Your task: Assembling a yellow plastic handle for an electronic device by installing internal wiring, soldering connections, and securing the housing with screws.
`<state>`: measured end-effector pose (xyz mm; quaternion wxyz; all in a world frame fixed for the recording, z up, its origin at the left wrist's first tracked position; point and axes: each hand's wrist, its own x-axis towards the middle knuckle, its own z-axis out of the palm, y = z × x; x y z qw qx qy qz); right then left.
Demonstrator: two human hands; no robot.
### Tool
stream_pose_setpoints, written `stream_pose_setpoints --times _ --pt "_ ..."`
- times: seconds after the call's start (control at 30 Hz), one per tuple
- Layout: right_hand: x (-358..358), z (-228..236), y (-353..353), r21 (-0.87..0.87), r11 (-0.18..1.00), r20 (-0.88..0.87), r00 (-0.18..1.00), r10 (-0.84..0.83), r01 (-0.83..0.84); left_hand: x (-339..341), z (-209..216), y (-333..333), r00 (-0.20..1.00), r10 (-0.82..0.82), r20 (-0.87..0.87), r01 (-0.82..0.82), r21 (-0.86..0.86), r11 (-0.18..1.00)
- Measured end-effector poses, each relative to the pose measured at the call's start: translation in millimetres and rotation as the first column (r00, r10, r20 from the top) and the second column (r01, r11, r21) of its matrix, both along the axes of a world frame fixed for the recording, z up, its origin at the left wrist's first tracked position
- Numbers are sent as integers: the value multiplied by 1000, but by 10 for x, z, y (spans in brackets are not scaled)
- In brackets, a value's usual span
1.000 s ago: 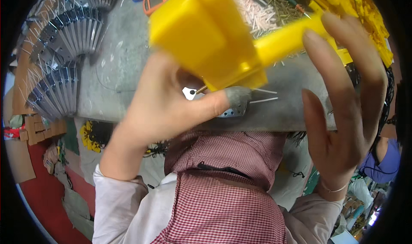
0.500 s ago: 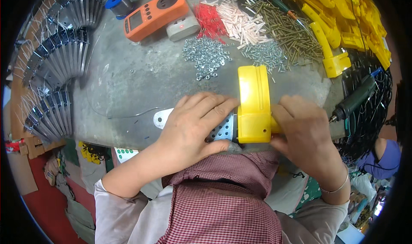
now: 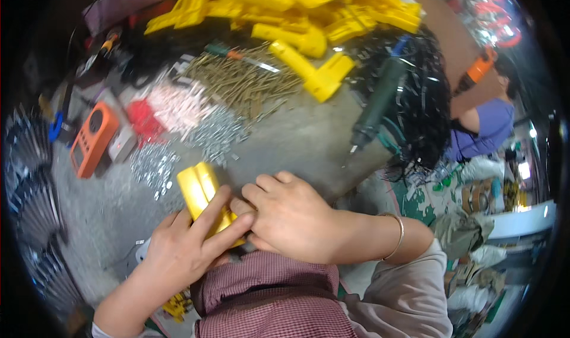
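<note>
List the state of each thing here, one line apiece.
Yellow casing: upper end showing, lower end partly covered
Left hand: on the casing, fingers parted
Right hand: fingers bent, at the casing's lower end
Brass-coloured screws: loose, heaped
Green-handled screwdriver: lying on those screws
Nuts: loose, scattered
Red pieces: heaped
Orange meter: lying down, screen unreadable
Power driver: lying down, on or off unclear
Black cords: tangled
Yellow parts: piled

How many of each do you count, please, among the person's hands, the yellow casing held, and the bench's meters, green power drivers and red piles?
Left hand and right hand: 2
Held yellow casing: 1
Orange meter: 1
Green power driver: 1
Red pile: 1
Total: 6
</note>
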<state>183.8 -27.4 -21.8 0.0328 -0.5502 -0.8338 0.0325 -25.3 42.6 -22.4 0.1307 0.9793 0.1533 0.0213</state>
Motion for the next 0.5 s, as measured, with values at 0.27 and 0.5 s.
stream_pose_setpoints --times 0.27,0.5 --pt "1393 -176 -228 200 391 -362 439 -822 898 -103 -180 -148 957 85 278 -78 -37 996" --pt "1330 -449 -128 -61 426 -997 -32 -74 903 97 -142 -112 940 130 314 -89 -140 986"
